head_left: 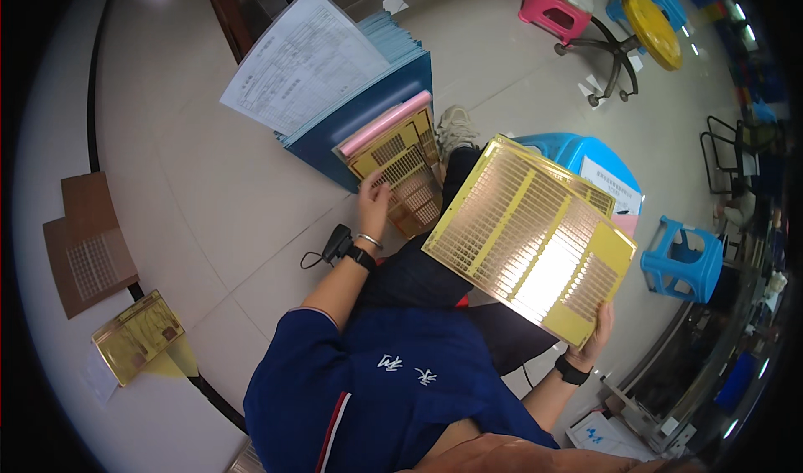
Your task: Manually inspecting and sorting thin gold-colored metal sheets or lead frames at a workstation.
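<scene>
Gripping a gold panel (pixel 510 222) above the lap (pixel 410 276) by its edge with closed right hand (pixel 599 337), partly blocking a blue stool (pixel 559 145); touching leaning panels (pixel 413 190) with half-curled left hand (pixel 374 204), hold indeterminable; beyond, dark-blue stack (pixel 335 148), pink stool (pixel 552 15).

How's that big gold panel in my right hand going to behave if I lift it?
The gold panel is probably fairly stiff, since its edges run nearly straight with no visible sag. Its glossy, reflective face may be slippery or scratch easily. Gripped near one corner by the right hand, it could swing or twist.
</scene>
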`<state>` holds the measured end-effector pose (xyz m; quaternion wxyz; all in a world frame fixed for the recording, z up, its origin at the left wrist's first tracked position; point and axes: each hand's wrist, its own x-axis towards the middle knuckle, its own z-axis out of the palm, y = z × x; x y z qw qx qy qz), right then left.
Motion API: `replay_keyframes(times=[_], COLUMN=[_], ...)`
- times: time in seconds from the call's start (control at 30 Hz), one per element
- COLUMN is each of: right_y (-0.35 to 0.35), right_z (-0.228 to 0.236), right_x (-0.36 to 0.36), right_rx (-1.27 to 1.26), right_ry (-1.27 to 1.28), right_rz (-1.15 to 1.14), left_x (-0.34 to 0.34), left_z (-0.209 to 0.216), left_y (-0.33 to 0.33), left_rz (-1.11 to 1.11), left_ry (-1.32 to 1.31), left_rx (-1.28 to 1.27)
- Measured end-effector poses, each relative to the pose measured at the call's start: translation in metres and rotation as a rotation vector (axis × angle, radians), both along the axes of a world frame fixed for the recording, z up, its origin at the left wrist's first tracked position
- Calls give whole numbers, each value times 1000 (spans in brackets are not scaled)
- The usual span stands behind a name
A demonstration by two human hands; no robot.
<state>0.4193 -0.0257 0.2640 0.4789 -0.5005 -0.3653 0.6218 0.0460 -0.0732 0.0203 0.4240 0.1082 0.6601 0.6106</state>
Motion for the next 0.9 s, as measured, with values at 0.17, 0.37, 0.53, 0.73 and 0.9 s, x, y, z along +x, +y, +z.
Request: replay_keyframes(times=[0.17, 0.37, 0.53, 0.73, 0.9], right_y=[7, 15, 13, 14, 7], right_z=[15, 23, 24, 29, 19], right_x=[-13, -37, -53, -70, -74], right_rx=[36, 91, 59, 73, 56], right_ry=[3, -100, -142, -95, -180], right_rz=[32, 110, 151, 203, 194], left_x=[-23, -33, -33, -43, -38], left_z=[-116, -115, -105, -68, -112], left_y=[-18, -6, -5, 5, -1], left_rz=[257, 206, 78, 227, 177], left_ry=[89, -317, 229, 355, 452], left_rx=[-500, -592, -389, 33, -199])
